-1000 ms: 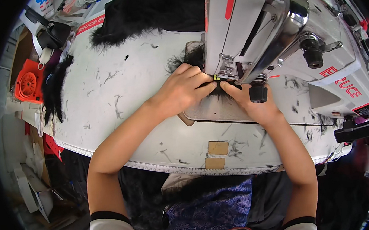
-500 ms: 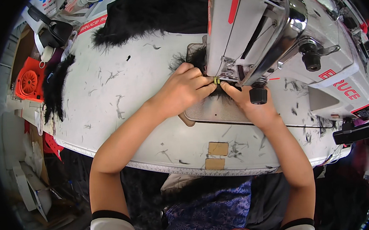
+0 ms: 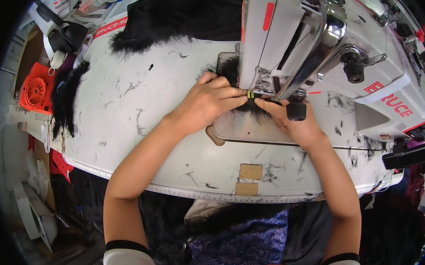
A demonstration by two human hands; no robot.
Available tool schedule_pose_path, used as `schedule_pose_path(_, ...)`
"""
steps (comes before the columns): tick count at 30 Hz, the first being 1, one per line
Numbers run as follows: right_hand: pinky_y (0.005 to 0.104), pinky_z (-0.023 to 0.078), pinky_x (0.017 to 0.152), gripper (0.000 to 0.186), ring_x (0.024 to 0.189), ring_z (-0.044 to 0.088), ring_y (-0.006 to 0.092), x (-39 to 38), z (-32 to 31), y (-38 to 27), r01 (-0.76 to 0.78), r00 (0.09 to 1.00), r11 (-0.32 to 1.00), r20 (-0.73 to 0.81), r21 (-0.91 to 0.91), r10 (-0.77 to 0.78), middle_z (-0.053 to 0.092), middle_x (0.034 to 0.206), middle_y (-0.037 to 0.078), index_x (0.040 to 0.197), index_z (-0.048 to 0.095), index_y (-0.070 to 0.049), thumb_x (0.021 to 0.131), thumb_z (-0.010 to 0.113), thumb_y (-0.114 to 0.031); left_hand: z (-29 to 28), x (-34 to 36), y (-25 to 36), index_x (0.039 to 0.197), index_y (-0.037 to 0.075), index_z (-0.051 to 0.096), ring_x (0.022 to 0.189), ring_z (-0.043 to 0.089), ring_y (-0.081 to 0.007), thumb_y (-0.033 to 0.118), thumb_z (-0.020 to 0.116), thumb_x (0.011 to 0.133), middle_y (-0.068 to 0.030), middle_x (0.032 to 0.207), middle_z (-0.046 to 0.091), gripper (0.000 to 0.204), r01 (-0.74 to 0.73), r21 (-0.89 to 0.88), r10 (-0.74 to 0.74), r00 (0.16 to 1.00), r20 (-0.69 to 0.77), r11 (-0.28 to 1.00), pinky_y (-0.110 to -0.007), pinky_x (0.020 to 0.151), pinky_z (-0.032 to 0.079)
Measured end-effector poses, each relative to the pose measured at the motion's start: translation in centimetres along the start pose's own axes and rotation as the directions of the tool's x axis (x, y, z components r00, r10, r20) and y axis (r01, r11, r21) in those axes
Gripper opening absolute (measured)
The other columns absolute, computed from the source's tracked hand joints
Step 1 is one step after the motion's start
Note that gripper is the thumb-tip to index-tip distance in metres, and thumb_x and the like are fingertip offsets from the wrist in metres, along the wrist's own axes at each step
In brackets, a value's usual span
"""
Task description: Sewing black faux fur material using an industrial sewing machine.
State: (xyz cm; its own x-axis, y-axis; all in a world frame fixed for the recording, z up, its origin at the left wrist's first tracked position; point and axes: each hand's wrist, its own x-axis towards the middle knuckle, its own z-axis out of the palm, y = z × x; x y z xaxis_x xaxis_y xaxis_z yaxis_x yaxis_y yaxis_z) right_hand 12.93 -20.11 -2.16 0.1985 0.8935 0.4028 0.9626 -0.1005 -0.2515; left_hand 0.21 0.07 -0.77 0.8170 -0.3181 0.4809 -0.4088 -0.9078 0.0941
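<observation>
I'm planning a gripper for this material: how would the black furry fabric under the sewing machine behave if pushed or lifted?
The black furry fabric is probably floppy: it lies flat and bunched between the left hand and right hand. It likely sheds, since loose black fibres dot the white table. It looks light and unlikely to roll.

White sewing machine (image 3: 314,41) with red markings; black fur piece (image 3: 243,111) beneath it; white table (image 3: 137,113) flecked with black fibres; two tan patches (image 3: 249,178) (near the front edge); orange reel (image 3: 34,90); blue-purple patterned cloth (image 3: 240,244) on the lap.
</observation>
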Motion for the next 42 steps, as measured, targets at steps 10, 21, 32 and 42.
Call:
schedule_pose_path(10, 0.031, 0.048, 0.059, 0.041, 0.069, 0.06, 0.0211, 0.2, 0.2, -0.8, 0.108, 0.988, 0.982, -0.095, -0.152, -0.123, 0.061, 0.086, 0.005, 0.107, 0.06, -0.015, 0.067, 0.059, -0.003, 0.4, 0.1, 0.2, 0.088, 0.01, 0.064, 0.078, 0.049, -0.0111, 0.012, 0.057, 0.067, 0.007, 0.09, 0.06, 0.023, -0.016, 0.106, 0.019, 0.999, -0.028, 0.994, -0.027, 0.076, 0.034)
schedule_pose_path(21, 0.0311, 0.045, 0.05, 0.042, 0.058, 0.056, 0.0189, 0.2, 0.7, -0.9, 0.059, 0.987, 0.979, -0.135, -0.193, -0.086, 0.054, 0.065, 0.004, 0.108, 0.06, -0.018, 0.068, 0.06, -0.005, 0.2, 0.3, 0.7, 0.09, 0.008, 0.063, 0.075, 0.047, -0.0121, 0.012, 0.056, 0.066, 0.0068, 0.082, 0.059, 0.026, 0.012, 0.176, -0.012, 1.0, 0.001, 0.984, -0.026, 0.071, 0.033)
schedule_pose_path(32, 0.0332, 0.044, 0.05, 0.042, 0.053, 0.054, 0.0218, 0.2, 1.0, -0.9, -0.024, 0.995, 0.983, -0.103, -0.182, 0.005, 0.052, 0.062, 0.005, 0.107, 0.059, -0.022, 0.069, 0.062, -0.006, 0.4, 0.0, 0.2, 0.089, 0.008, 0.058, 0.088, 0.05, -0.0171, 0.006, 0.06, 0.063, 0.0012, 0.091, 0.057, 0.027, 0.09, 0.106, -0.089, 0.996, -0.014, 0.99, -0.034, 0.084, 0.032)
schedule_pose_path(42, 0.0343, 0.047, 0.058, 0.036, 0.066, 0.057, 0.025, -0.1, -0.3, -0.8, -0.054, 0.998, 0.997, -0.022, 0.047, 0.055, 0.058, 0.081, 0.006, 0.097, 0.058, -0.015, 0.065, 0.061, 0.002, -0.9, -0.1, 0.9, 0.077, 0.008, 0.054, 0.086, 0.049, -0.0188, 0.004, 0.058, 0.058, -0.0037, 0.094, 0.053, 0.021, 0.028, -0.07, -0.017, 0.989, 0.146, 0.997, -0.036, 0.082, 0.032)
